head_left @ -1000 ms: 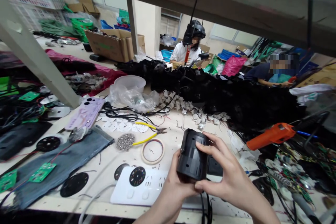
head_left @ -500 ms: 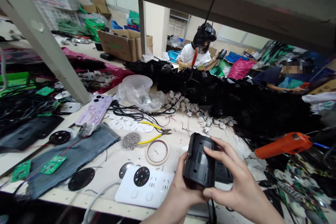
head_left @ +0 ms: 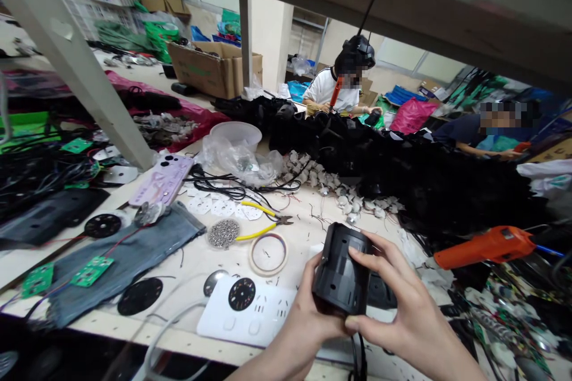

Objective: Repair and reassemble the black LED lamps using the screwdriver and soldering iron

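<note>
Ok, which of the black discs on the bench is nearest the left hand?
The disc on the white power strip, left of the left hand; the other black discs lie farther left, off the strip.

The low part of the worktop (head_left: 298, 238) between the tape roll (head_left: 268, 254) and the black housing (head_left: 343, 269) is open, and the way runs on past the yellow-handled pliers (head_left: 263, 223) — only wire snippets lie there — until the heap of pale parts (head_left: 313, 172) and the black pile (head_left: 402, 161) block it. The orange tool (head_left: 485, 247) bars the right side, the white power strip (head_left: 243, 312) the near side, while a slanted post (head_left: 80, 65) and an overhead beam (head_left: 402, 12) limit reach at left and above.
</note>
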Demonstrator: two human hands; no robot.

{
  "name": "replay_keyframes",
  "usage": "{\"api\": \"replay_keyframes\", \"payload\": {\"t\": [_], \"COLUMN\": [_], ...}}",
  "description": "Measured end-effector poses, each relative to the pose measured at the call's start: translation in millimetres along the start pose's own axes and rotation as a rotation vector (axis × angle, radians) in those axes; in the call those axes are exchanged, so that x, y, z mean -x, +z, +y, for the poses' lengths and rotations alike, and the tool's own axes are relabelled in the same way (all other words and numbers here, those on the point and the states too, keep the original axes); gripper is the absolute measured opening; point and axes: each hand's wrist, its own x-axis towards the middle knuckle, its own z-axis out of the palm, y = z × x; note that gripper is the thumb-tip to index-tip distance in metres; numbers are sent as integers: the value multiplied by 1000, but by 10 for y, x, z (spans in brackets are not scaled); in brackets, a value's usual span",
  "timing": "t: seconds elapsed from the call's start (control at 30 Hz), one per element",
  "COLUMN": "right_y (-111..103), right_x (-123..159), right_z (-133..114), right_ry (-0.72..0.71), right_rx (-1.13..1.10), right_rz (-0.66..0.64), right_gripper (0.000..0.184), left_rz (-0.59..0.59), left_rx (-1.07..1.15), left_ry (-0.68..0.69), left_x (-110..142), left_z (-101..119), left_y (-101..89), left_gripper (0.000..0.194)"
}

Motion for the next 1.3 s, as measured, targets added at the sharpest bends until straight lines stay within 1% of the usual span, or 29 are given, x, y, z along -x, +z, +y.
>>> {"api": "replay_keyframes", "payload": {"t": [0.2, 0.47, 0.67, 0.87, 1.07, 1.17, 1.3], "right_y": [-14, -15, -6, 8, -29, -83, -156], "right_x": [-18, -6, -1, -19, -105, -128, -118], "right_z": [1, -2, 0, 16, -26, -5, 110], "right_ry": [-19, 22, 51, 83, 126, 130, 157], "right_rx": [-10, -43, -66, -107, -108, -142, -217], "right_rz": [6, -11, -20, -11, 8, 43, 181], "right_gripper": [67, 66, 64, 62, 61, 61, 60], "left_rz": [-10, -20, -12, 16, 42, 48, 51], "left_rx": [-14, -17, -6, 7, 23, 9, 49], "left_ry": [-1, -8, -7, -25, -47, -56, -70], "left_x": [11, 35, 53, 62, 53, 38, 13], "left_z": [13, 13, 39, 56, 97, 88, 55], "left_y": [12, 9, 43, 81, 123, 94, 40], "left_gripper": [96, 100, 97, 99, 88, 83, 85]}}
